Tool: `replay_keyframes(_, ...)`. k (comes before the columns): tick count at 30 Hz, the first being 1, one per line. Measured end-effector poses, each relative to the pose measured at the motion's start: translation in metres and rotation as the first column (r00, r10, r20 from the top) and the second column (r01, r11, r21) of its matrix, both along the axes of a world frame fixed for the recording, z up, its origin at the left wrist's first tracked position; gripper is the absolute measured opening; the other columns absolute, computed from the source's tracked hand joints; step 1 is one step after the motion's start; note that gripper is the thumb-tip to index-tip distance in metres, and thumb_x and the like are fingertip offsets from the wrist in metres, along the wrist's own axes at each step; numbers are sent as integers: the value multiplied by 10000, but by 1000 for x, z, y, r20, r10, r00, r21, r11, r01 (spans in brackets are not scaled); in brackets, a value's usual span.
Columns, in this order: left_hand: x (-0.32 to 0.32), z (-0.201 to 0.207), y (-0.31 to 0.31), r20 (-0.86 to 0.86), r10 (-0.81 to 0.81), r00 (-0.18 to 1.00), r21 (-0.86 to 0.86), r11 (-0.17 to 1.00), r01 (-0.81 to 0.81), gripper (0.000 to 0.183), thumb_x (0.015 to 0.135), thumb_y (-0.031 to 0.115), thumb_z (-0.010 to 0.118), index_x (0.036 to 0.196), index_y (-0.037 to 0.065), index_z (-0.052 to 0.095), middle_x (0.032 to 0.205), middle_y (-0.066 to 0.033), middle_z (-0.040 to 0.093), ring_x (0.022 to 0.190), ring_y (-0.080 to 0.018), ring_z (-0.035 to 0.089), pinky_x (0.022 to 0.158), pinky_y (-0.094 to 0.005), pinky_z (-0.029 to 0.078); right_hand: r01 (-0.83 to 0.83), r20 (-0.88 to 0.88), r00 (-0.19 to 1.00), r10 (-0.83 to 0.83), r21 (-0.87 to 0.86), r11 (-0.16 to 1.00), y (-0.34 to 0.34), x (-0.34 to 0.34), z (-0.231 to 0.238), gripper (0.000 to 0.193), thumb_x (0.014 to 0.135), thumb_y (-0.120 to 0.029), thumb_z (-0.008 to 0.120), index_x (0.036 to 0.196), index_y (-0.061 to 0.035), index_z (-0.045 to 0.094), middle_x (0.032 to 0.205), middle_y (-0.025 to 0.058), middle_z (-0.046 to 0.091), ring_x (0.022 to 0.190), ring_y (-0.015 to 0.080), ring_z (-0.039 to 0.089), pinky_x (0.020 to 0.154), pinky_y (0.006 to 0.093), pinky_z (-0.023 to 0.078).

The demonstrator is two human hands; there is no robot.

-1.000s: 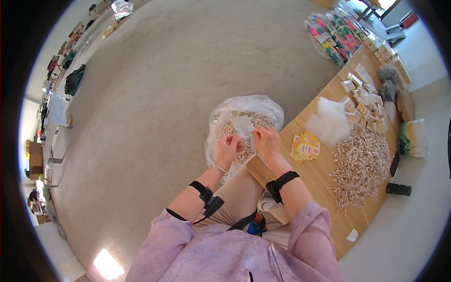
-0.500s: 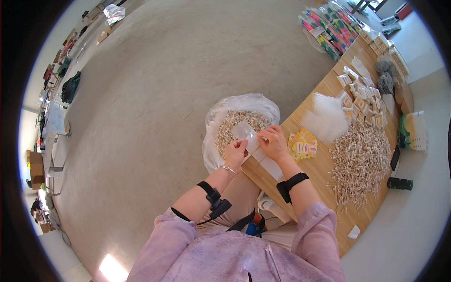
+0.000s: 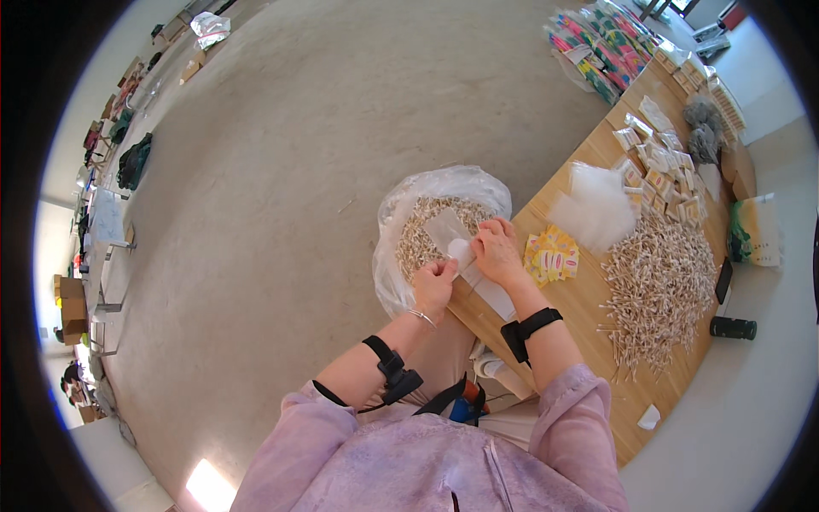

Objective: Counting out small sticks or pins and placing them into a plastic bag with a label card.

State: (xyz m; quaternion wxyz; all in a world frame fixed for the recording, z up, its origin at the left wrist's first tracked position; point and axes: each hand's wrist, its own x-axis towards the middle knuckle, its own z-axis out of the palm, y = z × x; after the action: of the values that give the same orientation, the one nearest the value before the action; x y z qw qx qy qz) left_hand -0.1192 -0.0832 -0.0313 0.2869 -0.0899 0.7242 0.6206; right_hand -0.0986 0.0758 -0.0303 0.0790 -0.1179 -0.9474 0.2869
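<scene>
Between my two hands is a small clear plastic bag (image 3: 445,227) with a white piece of card or paper (image 3: 461,250) at its near part. My left hand (image 3: 435,283) pinches the lower left edge of it. On the other side, the closed fingers of my right hand (image 3: 497,249) grip its right edge. Directly beneath lies a large clear sack (image 3: 397,205) full of loose cotton swabs (image 3: 418,239). White paper strips (image 3: 493,299) rest on the table corner below my right hand. Just right of that hand are yellow printed cards (image 3: 553,256).
The wooden table (image 3: 533,218) runs along my right. It bears a stack of clear bags (image 3: 595,205), a heap of cotton swabs (image 3: 661,286), several filled packs (image 3: 661,175) and a dark cylinder (image 3: 733,328). Colourful bundles (image 3: 601,51) lie beyond its far end.
The clear bag lies flatter and more spread out, and the white piece shows more plainly. My right hand has turned slightly over it; my left hand has moved a little right and down.
</scene>
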Motion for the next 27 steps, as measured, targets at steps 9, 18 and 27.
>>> replay_keyframes(9, 6, -17, -3, -40, 99, 994, 56, 994, -96, 219, 842, 231, 680, 829, 15, 653, 740, 12, 596, 672, -69, 509, 598, -230, 414, 21, 72, 997, -22, 24, 1000, -1, 13, 2, 146, 820, -196, 596, 895, -81, 645, 1250, 87, 506, 1280, 366, 316, 1062, 471, 260)
replay_keyframes(18, 11, 1, 5, -591, -285, 755, -467, 884, -31, 402, 814, 193, 661, 1162, 32, 541, 1190, -154, 524, 1102, -286, 479, 945, -374, 367, 340, -229, 920, -319, 57, 939, -6, 56, 17, 141, 786, -127, 628, 920, -82, 623, 1218, 108, 504, 1238, 351, 364, 1001, 475, 328)
replay_keyframes(27, 5, 13, 36, -654, -742, 145, -718, 670, 190, 405, 820, 204, 595, 1216, 130, 555, 1389, -129, 396, 1323, -329, 281, 1062, -509, 197, 960, -222, 274, -936, 126, 251, 30, 238, 13, 432, 753, -237, 676, 1144, -106, 546, 1336, 185, 412, 1296, 348, 310, 1060, 508, 224)
